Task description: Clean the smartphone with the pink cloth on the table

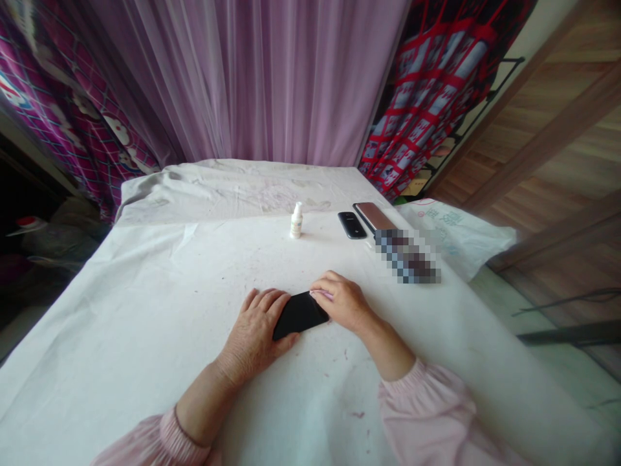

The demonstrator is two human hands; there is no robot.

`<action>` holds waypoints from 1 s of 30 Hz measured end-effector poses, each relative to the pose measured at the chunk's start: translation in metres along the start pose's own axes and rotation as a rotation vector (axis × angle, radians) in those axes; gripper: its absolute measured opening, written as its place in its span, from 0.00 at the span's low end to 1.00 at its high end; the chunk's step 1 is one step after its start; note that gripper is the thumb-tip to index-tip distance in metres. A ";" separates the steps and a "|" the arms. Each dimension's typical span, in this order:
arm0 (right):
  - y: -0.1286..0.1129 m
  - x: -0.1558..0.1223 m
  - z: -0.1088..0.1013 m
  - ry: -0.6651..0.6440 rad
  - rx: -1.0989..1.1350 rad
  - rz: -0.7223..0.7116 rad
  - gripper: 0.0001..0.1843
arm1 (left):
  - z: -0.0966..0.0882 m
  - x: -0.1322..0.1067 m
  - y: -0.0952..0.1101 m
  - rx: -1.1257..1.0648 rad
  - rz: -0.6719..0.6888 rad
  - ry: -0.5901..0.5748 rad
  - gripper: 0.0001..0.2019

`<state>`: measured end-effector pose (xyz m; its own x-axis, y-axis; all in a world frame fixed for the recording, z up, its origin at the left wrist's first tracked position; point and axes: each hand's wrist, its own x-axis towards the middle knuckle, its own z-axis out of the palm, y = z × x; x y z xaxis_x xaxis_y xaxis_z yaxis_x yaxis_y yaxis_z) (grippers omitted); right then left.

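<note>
A black smartphone (301, 315) lies flat on the white-covered table, its dark face up. My left hand (257, 330) holds the phone's left end, with the fingers along the far edge and the thumb at the near edge. Over the right end of the phone is my right hand (342, 301), its fingers closed on a small pale pink-white thing (323, 294). Most of that thing is hidden by the fingers, and its kind cannot be made out. Beyond the hands a small white pump bottle (296, 221) stands upright.
To the back right lie a dark older phone (352, 225), a rose-coloured flat case or phone (375, 216) and a blurred-out item (407, 257). A white plastic bag (451, 230) hangs at the right table edge. Purple curtains (291, 84) close off the back.
</note>
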<state>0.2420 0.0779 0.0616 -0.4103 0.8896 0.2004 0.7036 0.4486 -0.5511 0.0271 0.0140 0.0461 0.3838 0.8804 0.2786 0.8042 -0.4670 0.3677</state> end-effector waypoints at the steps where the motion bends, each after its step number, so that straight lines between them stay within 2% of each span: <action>1: 0.000 0.000 0.000 0.003 -0.003 0.000 0.08 | 0.000 0.000 0.000 0.001 -0.003 -0.002 0.28; 4: 0.000 0.000 0.000 0.000 0.007 0.003 0.09 | 0.001 0.001 0.001 0.003 -0.012 -0.011 0.28; 11: 0.004 -0.005 -0.008 -0.099 0.053 0.010 0.09 | 0.001 0.000 0.002 0.001 -0.007 0.017 0.28; 18: -0.001 -0.008 -0.022 -0.241 0.086 0.016 0.08 | 0.003 -0.001 0.000 0.011 -0.006 0.013 0.28; 23: 0.000 -0.012 -0.029 -0.333 0.121 -0.040 0.12 | 0.003 -0.001 0.000 0.009 -0.008 0.022 0.28; 30: 0.003 -0.013 -0.030 -0.358 0.138 -0.082 0.14 | 0.003 -0.001 -0.001 0.000 -0.005 0.017 0.28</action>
<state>0.2671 0.0704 0.0814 -0.6554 0.7545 -0.0339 0.5855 0.4792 -0.6539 0.0275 0.0138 0.0432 0.3722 0.8810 0.2920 0.8060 -0.4629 0.3690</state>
